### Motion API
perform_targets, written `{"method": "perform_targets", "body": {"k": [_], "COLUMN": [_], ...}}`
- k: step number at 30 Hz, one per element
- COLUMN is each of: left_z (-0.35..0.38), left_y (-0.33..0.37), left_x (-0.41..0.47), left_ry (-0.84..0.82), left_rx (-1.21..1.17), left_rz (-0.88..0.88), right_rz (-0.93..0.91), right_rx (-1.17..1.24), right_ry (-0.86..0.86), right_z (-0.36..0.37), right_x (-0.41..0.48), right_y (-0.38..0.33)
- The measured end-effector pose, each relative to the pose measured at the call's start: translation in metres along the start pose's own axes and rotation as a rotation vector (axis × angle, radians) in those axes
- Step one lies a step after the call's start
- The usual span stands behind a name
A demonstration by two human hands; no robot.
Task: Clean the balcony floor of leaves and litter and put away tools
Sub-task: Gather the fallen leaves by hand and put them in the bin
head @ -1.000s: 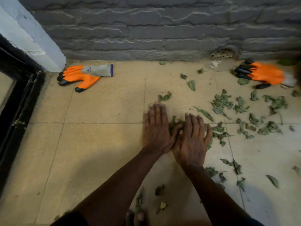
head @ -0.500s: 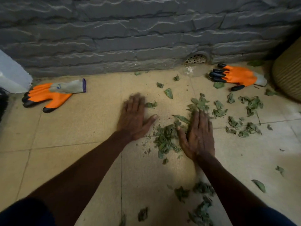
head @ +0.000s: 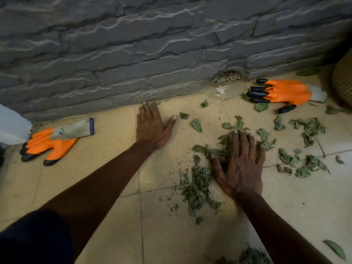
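Green dried leaves lie scattered over the beige floor tiles [head: 106, 176]. A gathered heap of leaves [head: 200, 185] sits at centre right. My right hand [head: 241, 164] lies flat on the heap's upper part, fingers straight, pressing leaves down. My left hand [head: 152, 126] rests flat on bare tile near the wall, fingers straight and thumb spread, holding nothing. Loose leaves [head: 308, 130] spread to the right. An orange work glove with black fingertips [head: 51, 141] lies at the left. A second orange glove with black claws [head: 282, 94] lies at the right near the drain.
A grey stone-clad wall [head: 152, 54] bounds the floor at the back, with a perforated drain cover [head: 227, 76] at its foot. A ribbed tan pot [head: 342, 80] stands at the right edge. A white wall corner [head: 11, 124] shows at the left. More leaves [head: 249, 256] lie near me.
The view shifted left and closer. My left hand slid away from the heap toward the wall. My right hand moved onto the leaves, and the heap now sits beside its thumb.
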State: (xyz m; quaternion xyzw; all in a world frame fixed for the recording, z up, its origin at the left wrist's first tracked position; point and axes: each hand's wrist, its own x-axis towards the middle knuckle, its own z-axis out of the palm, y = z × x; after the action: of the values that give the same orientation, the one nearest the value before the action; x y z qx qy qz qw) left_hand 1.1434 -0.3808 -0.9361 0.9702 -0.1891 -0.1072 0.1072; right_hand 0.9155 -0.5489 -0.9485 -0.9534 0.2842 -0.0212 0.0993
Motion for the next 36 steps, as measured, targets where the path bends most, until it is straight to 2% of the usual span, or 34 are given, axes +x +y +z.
{"method": "perform_targets", "body": {"k": [2,6,10,14,17,21,22,24,26,28,31,34,36], "left_z": [0.005,0.013,0.001,0.002,0.015,0.013,0.006,-0.009,-0.024,-0.025,-0.015,-0.004,-0.005], "left_y": [0.019,0.043,0.045,0.067,0.074,0.057,0.048,0.023,-0.007,-0.024,-0.02,-0.004,0.002], "left_x": [-0.002,-0.019,0.004,0.049,0.04,-0.009,-0.009,0.011,0.037,0.05,0.035,0.006,0.01], "left_ry": [-0.017,-0.088,0.025,-0.12,-0.171,-0.247,-0.209,-0.121,-0.134,-0.165,-0.192,-0.274,-0.226], "left_rx": [0.037,-0.006,-0.025,0.124,0.221,0.072,0.02,0.007,0.111,0.228,0.225,0.133,0.093], "left_rz": [0.078,0.406,0.66,0.704,0.76,1.077,1.088,0.956,0.783,0.752,0.807,1.071,1.078], "right_rz": [-0.009,-0.015,-0.018,0.042,0.068,0.028,0.026,0.025,0.019,0.025,0.024,0.01,0.005], "right_rx": [0.028,0.062,0.084,0.076,0.096,0.111,0.116,0.129,0.129,0.133,0.147,0.153,0.153], "right_ry": [-0.018,-0.014,0.003,0.036,0.048,0.046,0.046,0.037,0.034,0.035,0.034,0.034,0.036], "right_z": [-0.001,-0.005,-0.008,-0.007,-0.007,-0.007,-0.007,-0.006,-0.006,-0.006,-0.006,-0.005,-0.005], "right_x": [0.001,0.002,0.0,0.0,-0.002,-0.001,0.0,0.0,-0.001,-0.001,-0.001,0.0,0.001], "right_y": [-0.001,-0.002,-0.001,0.0,0.0,0.001,0.001,0.001,0.001,0.001,0.001,0.001,0.002]}}
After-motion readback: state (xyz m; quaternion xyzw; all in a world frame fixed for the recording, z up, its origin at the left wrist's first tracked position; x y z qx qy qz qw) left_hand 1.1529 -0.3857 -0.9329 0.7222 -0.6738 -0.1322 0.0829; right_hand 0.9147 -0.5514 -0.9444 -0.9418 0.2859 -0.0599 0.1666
